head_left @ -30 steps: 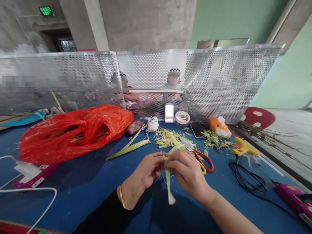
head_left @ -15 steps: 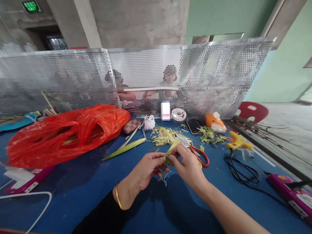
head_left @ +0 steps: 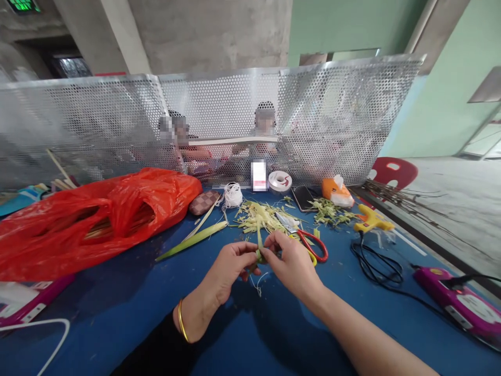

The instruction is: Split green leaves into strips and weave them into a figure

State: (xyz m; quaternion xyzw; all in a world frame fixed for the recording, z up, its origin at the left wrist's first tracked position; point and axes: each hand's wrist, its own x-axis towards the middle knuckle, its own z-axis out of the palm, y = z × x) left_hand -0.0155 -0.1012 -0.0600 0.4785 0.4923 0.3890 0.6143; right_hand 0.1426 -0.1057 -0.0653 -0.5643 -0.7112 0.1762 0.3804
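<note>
Above the blue table, my left hand [head_left: 230, 269] pinches a narrow pale green leaf strip [head_left: 259, 237], much like corn husk. My right hand [head_left: 291, 261] grips the same strip from the other side, fingertips close to the left ones. The strip's upper end points up and away from me; its lower part is mostly hidden by fingers. A thin white thread [head_left: 259, 287] dangles beneath it. Just beyond my right hand lie scissors with red and yellow handles [head_left: 319, 246], by a pile of leaf scraps [head_left: 256, 215]. A longer green leaf [head_left: 191, 241] rests to the left.
A red plastic bag [head_left: 129, 209] fills the left. Along the back stand a white string ball [head_left: 233, 195], a ribbon spool [head_left: 280, 181], a phone [head_left: 303, 198] and tissues [head_left: 337, 192]. A yellow glue gun [head_left: 371, 219] and purple power strip [head_left: 457, 300] lie right. People sit behind the perforated screen [head_left: 219, 104].
The leaf strip has turned from slanting right to nearly upright. My right hand has turned slightly, and both hands still pinch the strip. The whole view has shifted a little.
</note>
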